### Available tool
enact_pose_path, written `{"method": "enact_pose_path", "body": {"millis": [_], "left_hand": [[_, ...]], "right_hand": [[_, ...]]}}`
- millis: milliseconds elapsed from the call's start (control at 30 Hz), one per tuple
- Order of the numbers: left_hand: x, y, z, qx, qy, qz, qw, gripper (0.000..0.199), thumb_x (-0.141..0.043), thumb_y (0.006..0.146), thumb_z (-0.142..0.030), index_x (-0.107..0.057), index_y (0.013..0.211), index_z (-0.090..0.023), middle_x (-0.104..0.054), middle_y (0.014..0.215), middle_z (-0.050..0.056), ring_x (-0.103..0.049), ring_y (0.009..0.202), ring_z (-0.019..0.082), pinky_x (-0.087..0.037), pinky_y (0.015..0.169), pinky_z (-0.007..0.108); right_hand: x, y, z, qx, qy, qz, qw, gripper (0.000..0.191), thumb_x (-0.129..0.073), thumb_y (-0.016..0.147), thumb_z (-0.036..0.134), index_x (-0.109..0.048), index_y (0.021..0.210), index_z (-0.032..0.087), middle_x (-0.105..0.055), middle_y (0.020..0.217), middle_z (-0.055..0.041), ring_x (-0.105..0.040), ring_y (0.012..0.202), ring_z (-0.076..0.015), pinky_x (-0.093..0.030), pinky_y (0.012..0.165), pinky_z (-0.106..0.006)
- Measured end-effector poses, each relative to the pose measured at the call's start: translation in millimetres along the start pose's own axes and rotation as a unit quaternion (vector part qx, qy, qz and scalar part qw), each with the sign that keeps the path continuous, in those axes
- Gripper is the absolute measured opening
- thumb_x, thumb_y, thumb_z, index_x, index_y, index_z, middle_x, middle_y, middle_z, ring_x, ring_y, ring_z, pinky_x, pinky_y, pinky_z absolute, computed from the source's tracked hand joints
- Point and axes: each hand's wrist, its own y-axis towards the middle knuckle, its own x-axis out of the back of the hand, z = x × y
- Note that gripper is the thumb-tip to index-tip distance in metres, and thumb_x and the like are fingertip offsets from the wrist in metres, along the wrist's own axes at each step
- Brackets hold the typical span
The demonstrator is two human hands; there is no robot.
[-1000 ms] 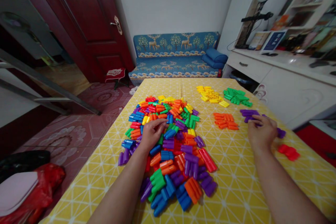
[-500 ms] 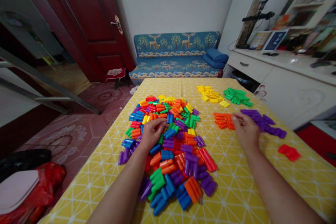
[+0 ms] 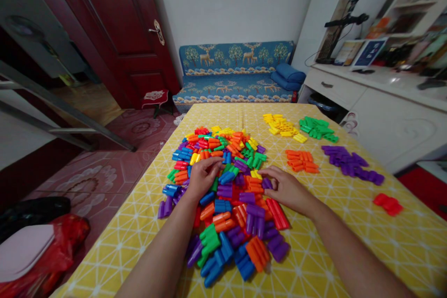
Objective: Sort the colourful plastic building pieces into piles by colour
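Note:
A big mixed heap of coloured plastic pieces (image 3: pixel 223 206) covers the middle of the table. On its left part rests my left hand (image 3: pixel 204 177), fingers bent together; whatever they may hold is too small to make out. My right hand (image 3: pixel 284 188) is at the heap's right edge, thumb and fingers apart around a purple piece (image 3: pixel 267 183). Sorted by colour on the right lie yellow pieces (image 3: pixel 283 126), green pieces (image 3: pixel 317 128), orange pieces (image 3: pixel 301 161), purple pieces (image 3: pixel 349 164) and a small red group (image 3: pixel 388 204).
The table (image 3: pixel 139 228) has a yellow patterned cloth. Beyond it stands a blue sofa (image 3: pixel 237 83). A white cabinet (image 3: pixel 394 116) is at the right. Bags (image 3: pixel 70 247) and a metal ladder-like frame (image 3: pixel 73 116) are at the left.
My right hand has moved left from the orange group to the mixed heap, and its fingers have spread. My left hand has stayed in place.

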Motion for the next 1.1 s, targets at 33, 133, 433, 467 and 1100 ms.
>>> {"method": "enact_pose_path", "body": {"millis": [33, 133, 433, 467, 1100], "left_hand": [[-0.1, 0, 0, 0.001, -0.001, 0.001, 1.0, 0.021, -0.058, 0.09, -0.027, -0.073, 0.1, -0.018, -0.078, 0.08, 0.003, -0.074, 0.073, 0.017, -0.057, 0.069, 0.024], [-0.6, 0, 2, 0.003, -0.005, 0.003, 1.0, 0.021, -0.058, 0.09, -0.027, -0.073, 0.101, -0.018, -0.078, 0.081, 0.003, -0.074, 0.075, 0.017, -0.058, 0.07, 0.024], [-0.4, -1, 5, -0.005, 0.004, -0.001, 1.0, 0.021, -0.057, 0.091, -0.029, -0.073, 0.1, -0.019, -0.078, 0.081, 0.003, -0.073, 0.073, 0.017, -0.057, 0.071, 0.025], [-0.2, -1, 5, -0.006, 0.004, 0.0, 1.0, 0.021, -0.057, 0.091, -0.029, -0.073, 0.1, -0.019, -0.078, 0.08, 0.003, -0.073, 0.074, 0.017, -0.057, 0.071, 0.025], [-0.1, -1, 2, 0.004, -0.004, 0.002, 1.0, 0.022, -0.057, 0.091, -0.03, -0.073, 0.1, -0.019, -0.078, 0.08, 0.003, -0.073, 0.072, 0.017, -0.057, 0.068, 0.025]], "right_hand": [[0, 1, -1, -0.003, -0.01, -0.012, 1.0, 0.048, -0.062, 0.07, 0.012, -0.064, 0.117, 0.022, -0.062, 0.102, -0.0033, -0.054, 0.066, -0.0114, -0.045, 0.061, -0.025], [-1, 3, -5, -0.011, -0.016, -0.052, 0.998, 0.045, -0.06, 0.067, 0.011, -0.065, 0.111, 0.02, -0.064, 0.098, -0.0038, -0.056, 0.07, -0.0132, -0.046, 0.064, -0.026], [1, 4, -21, -0.071, 0.105, -0.095, 0.987, 0.033, -0.074, 0.067, 0.035, -0.069, 0.096, 0.018, -0.067, 0.082, -0.0027, -0.062, 0.073, -0.0172, -0.049, 0.067, -0.029], [3, 3, -21, -0.065, 0.109, -0.09, 0.988, 0.032, -0.072, 0.07, 0.037, -0.07, 0.095, 0.018, -0.069, 0.084, -0.0036, -0.062, 0.074, -0.0174, -0.049, 0.068, -0.029], [-13, 9, 0, 0.11, -0.046, -0.09, 0.989, 0.044, -0.058, 0.082, 0.017, -0.064, 0.124, 0.025, -0.067, 0.112, -0.0079, -0.058, 0.106, -0.0224, -0.046, 0.096, -0.043]]}}
